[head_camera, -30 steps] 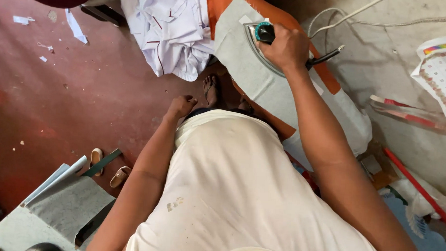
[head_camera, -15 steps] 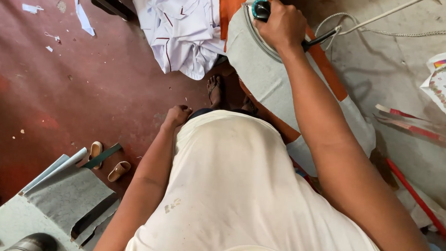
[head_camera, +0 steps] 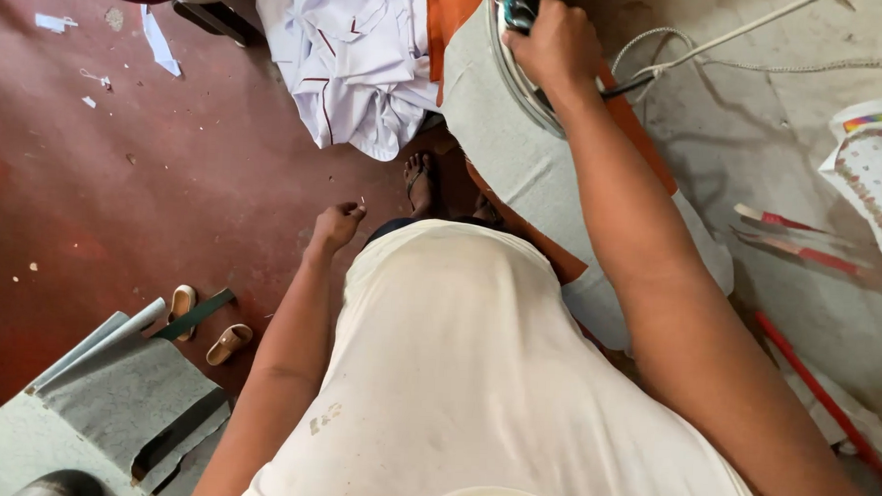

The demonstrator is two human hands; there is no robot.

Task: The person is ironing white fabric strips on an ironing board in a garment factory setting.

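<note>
Right hand (head_camera: 557,43): fingers (head_camera: 570,25) were wrapped shut round the handle of the iron (head_camera: 519,8), arm stretched out ahead of the body.
Iron: sat under the right fingers, soleplate down on the grey cloth (head_camera: 505,142); most of it was hidden by the hand, only a dark teal part and the metal edge showed.
Grey cloth: lay spread over the orange-covered table (head_camera: 653,153), running from beneath the fingers back toward the body.
Cord (head_camera: 707,51): trailed off to the right of the right fingers across the concrete floor (head_camera: 762,153).
Left hand (head_camera: 336,224): hung at the side, fingers (head_camera: 348,212) curled loosely together; seemed to pinch something tiny, could not tell what.
White garment (head_camera: 355,61): crumpled heap to the left of the right fingers, apart from the iron.
Sandals (head_camera: 205,327): on the red floor (head_camera: 166,186), below and left of the left fingers.
Progress (judged): pressing was under way at the far end of the grey cloth, which looked flat nearer the body; the white heap looked unpressed.
</note>
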